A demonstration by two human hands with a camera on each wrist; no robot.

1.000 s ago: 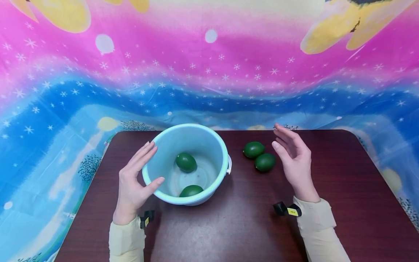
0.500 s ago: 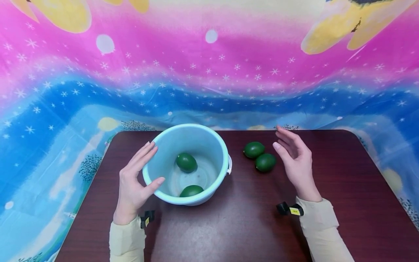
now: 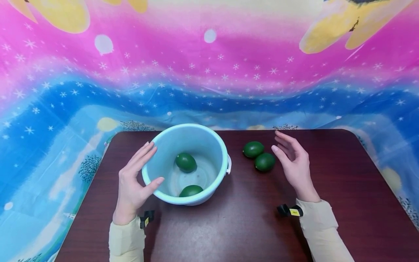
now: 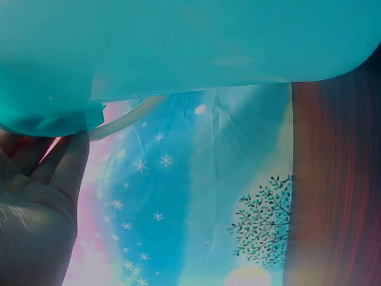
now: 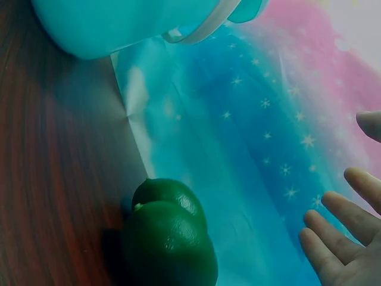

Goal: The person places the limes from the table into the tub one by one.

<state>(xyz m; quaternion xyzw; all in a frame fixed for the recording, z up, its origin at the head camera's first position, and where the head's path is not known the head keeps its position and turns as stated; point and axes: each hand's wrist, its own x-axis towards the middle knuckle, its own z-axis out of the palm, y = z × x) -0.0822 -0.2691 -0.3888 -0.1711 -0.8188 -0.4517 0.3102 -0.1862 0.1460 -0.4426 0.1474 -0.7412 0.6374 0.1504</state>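
Note:
A light blue bucket stands on the table, tilted in appearance by the viewing angle, with one green lime on its bottom and another lime partly hidden behind its near rim. My left hand rests against the bucket's left rim, fingers extended and thumb spread apart at the near edge. In the left wrist view, its fingers touch the rim from below. Two more limes, a far one and a near one, lie touching each other right of the bucket. Beside them hovers my right hand, fingers loosely bent, holding nothing.
The dark brown wooden table has a back edge just beyond the bucket and limes. A white handle hangs at the bucket's right side. Behind the table rises a pink and blue snowflake-patterned cloth.
My right hand has shifted very slightly, its fingertips a little lower than before. The left hand, bucket and limes stay in place.

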